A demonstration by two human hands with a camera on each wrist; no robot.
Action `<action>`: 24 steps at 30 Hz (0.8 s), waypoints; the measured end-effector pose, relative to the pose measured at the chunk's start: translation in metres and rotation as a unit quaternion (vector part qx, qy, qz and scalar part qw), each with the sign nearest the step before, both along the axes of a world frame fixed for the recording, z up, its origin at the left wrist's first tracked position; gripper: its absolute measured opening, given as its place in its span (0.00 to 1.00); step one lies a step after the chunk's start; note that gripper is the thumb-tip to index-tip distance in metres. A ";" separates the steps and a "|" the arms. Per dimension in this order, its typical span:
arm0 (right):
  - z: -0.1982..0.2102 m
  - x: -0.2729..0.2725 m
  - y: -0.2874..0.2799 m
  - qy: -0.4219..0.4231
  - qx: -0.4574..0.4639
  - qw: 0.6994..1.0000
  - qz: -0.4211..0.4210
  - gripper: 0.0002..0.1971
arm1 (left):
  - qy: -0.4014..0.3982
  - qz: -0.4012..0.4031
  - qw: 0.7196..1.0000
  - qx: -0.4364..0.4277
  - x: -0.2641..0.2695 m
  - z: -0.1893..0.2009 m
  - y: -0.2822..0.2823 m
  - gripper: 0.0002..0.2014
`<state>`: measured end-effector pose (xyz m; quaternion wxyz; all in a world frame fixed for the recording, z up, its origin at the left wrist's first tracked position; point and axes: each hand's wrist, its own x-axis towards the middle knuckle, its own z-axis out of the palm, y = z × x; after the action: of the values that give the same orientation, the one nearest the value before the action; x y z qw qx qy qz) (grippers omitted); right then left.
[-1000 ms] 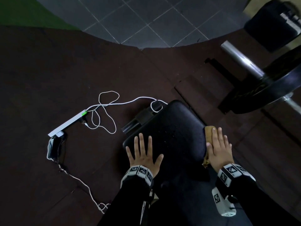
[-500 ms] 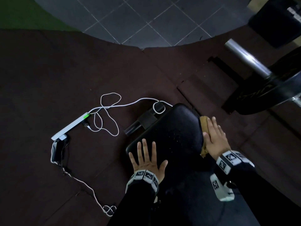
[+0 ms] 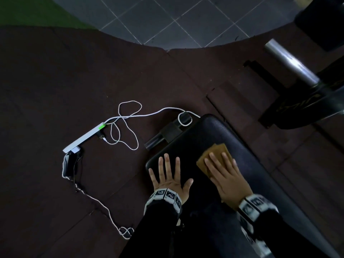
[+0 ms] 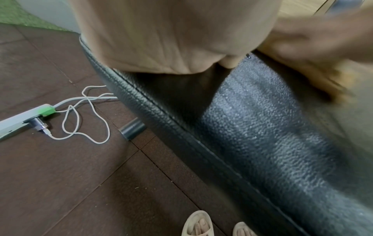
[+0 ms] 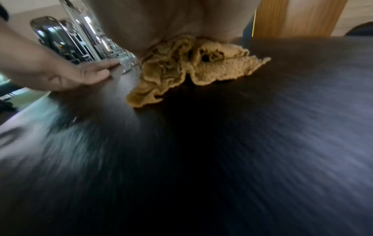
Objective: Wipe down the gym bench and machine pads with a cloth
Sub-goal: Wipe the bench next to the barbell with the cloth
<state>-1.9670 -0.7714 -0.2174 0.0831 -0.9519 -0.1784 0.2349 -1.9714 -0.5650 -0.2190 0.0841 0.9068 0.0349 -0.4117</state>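
Note:
A black padded gym bench (image 3: 202, 135) runs from the middle of the head view toward the lower right. My right hand (image 3: 226, 174) lies flat with straight fingers on a tan cloth (image 3: 214, 153) and presses it onto the top of the pad. In the right wrist view the cloth (image 5: 193, 67) bunches under my palm and the pad (image 5: 201, 151) is blurred by motion. My left hand (image 3: 168, 175) rests flat with spread fingers on the pad's left near corner, holding nothing. The left wrist view shows the pad's stitched edge (image 4: 181, 127) below my palm.
A white power strip (image 3: 83, 137) with looped white cables (image 3: 128, 125) lies on the dark rubber floor left of the bench. A barbell sleeve (image 3: 288, 64) with a black plate (image 3: 316, 107) stands at the right. The bench's black foot (image 3: 163, 135) sticks out leftward. My sandalled feet (image 4: 199, 223) stand beside the bench.
My right hand has slid the cloth from the pad's right edge leftward onto the top surface. The left hand has stayed planted on the near left corner.

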 end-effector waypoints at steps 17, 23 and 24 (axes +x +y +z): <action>-0.004 0.103 0.015 0.024 0.036 0.976 -0.215 0.29 | -0.015 -0.002 1.000 0.014 -0.001 -0.002 -0.001 0.41; -0.006 0.048 0.024 -0.003 0.035 0.998 -0.059 0.29 | -0.012 0.004 1.000 0.016 0.000 -0.001 -0.002 0.41; -0.005 0.031 0.018 -0.012 0.040 0.998 -0.040 0.28 | -0.011 0.005 1.000 0.015 0.000 -0.001 -0.002 0.41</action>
<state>-1.9360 -0.7531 -0.2228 0.1280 -0.9569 -0.1507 0.2126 -1.9718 -0.5668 -0.2195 0.0729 0.9121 0.0442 -0.4011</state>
